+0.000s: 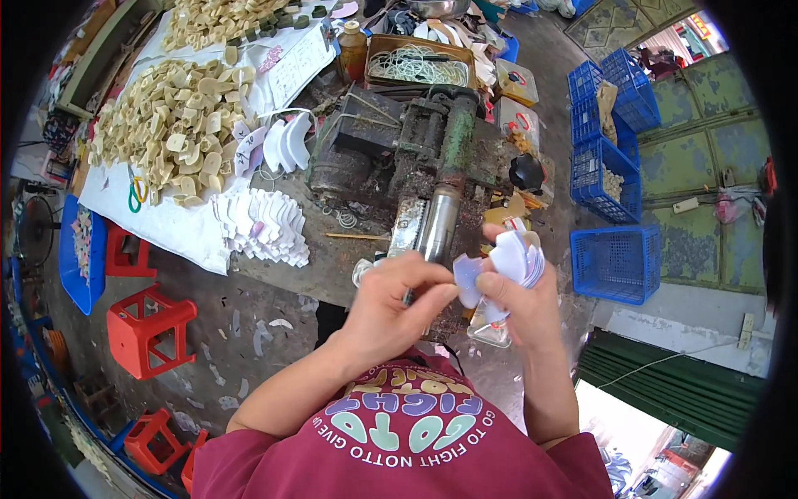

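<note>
Your right hand [536, 306] grips a fanned stack of pale pieces [517, 261]; one lilac piece [467, 278] juts left, its long axis pointing away from you, beside your narrowly pinched left hand [401, 299] (grip there: can't tell).

Bright daylight — glare at the doorway [617, 417] — fisheye-bent, black-rimmed edges.

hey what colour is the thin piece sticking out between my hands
The thin piece is pale lavender, seen best in the head view.
</note>
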Action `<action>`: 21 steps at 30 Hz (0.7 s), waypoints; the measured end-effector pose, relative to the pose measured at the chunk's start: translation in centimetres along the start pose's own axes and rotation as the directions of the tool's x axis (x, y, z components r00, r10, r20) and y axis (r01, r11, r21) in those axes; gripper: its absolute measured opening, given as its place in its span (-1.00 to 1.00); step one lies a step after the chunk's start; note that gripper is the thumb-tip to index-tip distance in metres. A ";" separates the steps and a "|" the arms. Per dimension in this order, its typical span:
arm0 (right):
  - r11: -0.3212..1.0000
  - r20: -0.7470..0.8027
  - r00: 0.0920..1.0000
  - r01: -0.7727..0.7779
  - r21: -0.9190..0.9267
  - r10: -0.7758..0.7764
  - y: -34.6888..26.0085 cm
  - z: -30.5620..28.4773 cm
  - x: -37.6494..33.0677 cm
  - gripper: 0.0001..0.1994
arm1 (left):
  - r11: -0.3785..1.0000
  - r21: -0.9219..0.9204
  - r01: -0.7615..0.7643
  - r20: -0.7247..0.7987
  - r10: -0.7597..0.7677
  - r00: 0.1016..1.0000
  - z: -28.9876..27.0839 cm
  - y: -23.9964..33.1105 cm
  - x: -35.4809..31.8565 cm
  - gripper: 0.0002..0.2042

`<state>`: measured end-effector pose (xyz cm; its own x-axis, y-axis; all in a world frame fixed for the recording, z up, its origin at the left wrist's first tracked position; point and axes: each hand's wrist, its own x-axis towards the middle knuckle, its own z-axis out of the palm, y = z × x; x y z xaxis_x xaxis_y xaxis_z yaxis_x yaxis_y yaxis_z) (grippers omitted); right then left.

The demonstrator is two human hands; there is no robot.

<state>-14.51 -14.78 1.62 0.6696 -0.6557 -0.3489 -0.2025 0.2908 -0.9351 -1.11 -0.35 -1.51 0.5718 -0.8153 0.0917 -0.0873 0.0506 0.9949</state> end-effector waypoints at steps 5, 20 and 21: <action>0.892 -0.029 0.999 -0.035 -0.450 0.025 2.2 -1.7 2.2 -0.50 | 0.918 0.391 -0.064 -0.153 0.133 0.979 -2.3 -4.3 -0.2 -0.82; 0.992 0.083 0.990 -0.108 -0.067 0.114 0.4 -0.2 2.1 -0.43 | 0.817 0.537 0.208 -0.621 0.217 0.753 -16.8 -10.8 0.7 -0.98; 0.994 0.134 0.987 -0.101 0.048 0.093 0.3 -0.1 2.0 -0.41 | 0.691 0.693 0.203 -0.571 0.356 0.740 -19.8 -11.9 0.4 -0.97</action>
<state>-13.30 -16.01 0.63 0.7376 -0.5262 -0.4232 -0.2342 0.3884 -0.8912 16.27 10.12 -12.47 0.8580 -0.2554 0.4457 -0.5097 -0.5308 0.6771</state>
